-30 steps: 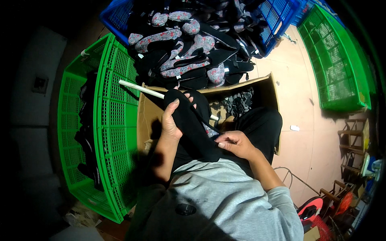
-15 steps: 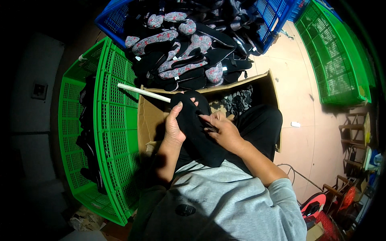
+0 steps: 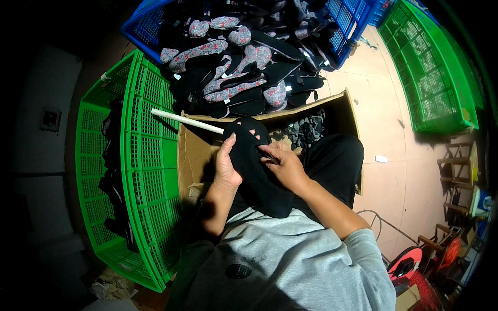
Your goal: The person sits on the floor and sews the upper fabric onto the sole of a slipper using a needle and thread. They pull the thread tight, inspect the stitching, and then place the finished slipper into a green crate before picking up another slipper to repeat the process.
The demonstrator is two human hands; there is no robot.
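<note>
A long black cloth piece, looking like a soft shoe, lies across my lap in front of the grey shirt. My left hand grips it from the left, thumb on top, with fingertips showing at its far end. On its right edge, my right hand is closed with thumb and fingers pinched together; whatever small thing may be between them is hidden. Behind the cloth's far end a white stick slants out to the left over the cardboard box.
Dark cloth scraps lie in the box. Beyond it, a blue crate overflows with black slippers with floral linings. One green crate with dark items stands at left, another green crate at far right. Wooden racks stand at right.
The cloth's far end has shifted slightly right, and more fingertips show there. My right hand stays at the same edge, its fingers drawn a little closer together.
</note>
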